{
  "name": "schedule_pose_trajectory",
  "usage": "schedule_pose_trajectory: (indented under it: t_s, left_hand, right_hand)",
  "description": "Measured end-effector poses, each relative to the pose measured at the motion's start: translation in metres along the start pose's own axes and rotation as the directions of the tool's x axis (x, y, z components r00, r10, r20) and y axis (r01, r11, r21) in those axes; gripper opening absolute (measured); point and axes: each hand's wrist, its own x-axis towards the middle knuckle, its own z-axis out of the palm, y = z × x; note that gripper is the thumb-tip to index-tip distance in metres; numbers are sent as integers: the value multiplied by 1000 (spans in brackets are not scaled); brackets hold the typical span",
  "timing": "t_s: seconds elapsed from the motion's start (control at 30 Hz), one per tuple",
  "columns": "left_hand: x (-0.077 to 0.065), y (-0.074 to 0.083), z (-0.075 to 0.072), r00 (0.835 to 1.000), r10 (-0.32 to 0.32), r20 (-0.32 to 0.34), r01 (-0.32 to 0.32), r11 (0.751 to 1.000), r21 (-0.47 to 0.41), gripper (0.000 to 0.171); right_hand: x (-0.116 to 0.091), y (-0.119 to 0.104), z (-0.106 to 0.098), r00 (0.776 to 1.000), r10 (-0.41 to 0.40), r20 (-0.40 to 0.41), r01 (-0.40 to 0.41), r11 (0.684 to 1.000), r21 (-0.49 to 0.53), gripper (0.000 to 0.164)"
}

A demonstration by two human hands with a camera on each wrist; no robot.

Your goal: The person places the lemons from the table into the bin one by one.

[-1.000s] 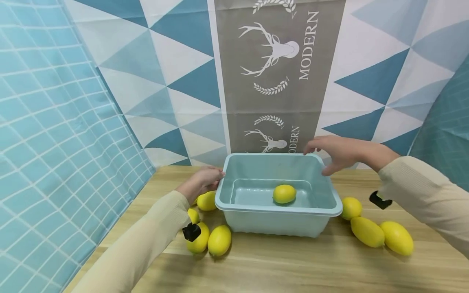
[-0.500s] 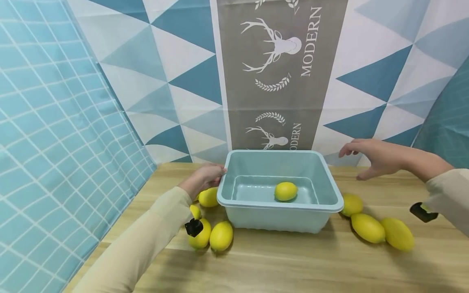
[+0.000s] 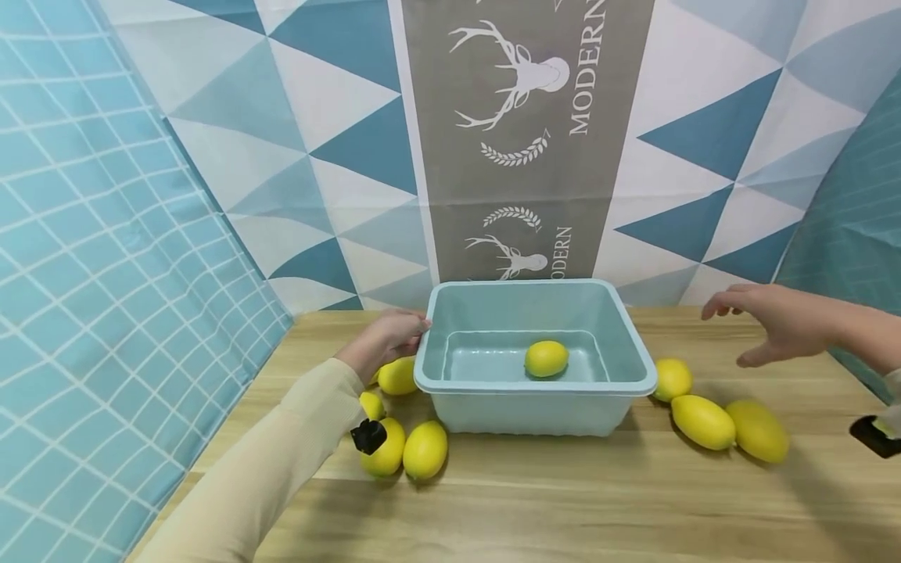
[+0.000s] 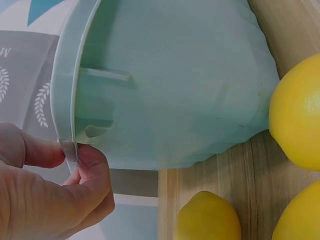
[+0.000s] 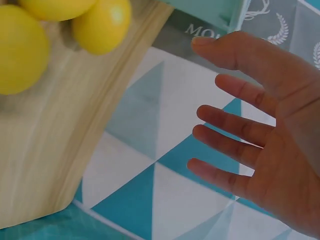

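Observation:
A pale blue-green plastic basin stands on the wooden table, with one lemon lying inside it. At the basin's left rim, my left hand pinches the edge between thumb and fingers; the left wrist view shows the thumb on one side of the rim and the curled fingers on the other. To the right of the basin, my right hand is in the air with its fingers spread and nothing in it. Below it on the table lie three lemons, the middle one touching its neighbours.
Several lemons lie on the table left of the basin, partly behind the left forearm. A patterned cloth with triangles and deer heads hangs behind the table. Blue checked cloth covers the left side.
My right hand has moved off to the right, away from the basin's right rim. My left hand keeps its hold on the left rim, and the lemon in the basin stays put.

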Motion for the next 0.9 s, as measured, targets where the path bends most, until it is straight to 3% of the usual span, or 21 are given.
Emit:
schedule_pose_trajectory:
  t_s: [0.4,0.6,0.9]
  left_hand:
    - [3,0,-1,1000,-4,22,4,1000,-10,37]
    - [4,-2,1,1000,1,9,-1,999,-32,37]
    - [2,-3,0,999,17,33,-16,999,-30,34]
  right_hand:
    - [-28,14,22,998,1,60,1,1000,-25,66]
    - [-32,22,31,997,-79,24,79,997,-18,66]
    - [-34,30,44,982,-169,87,161,983,92,60]
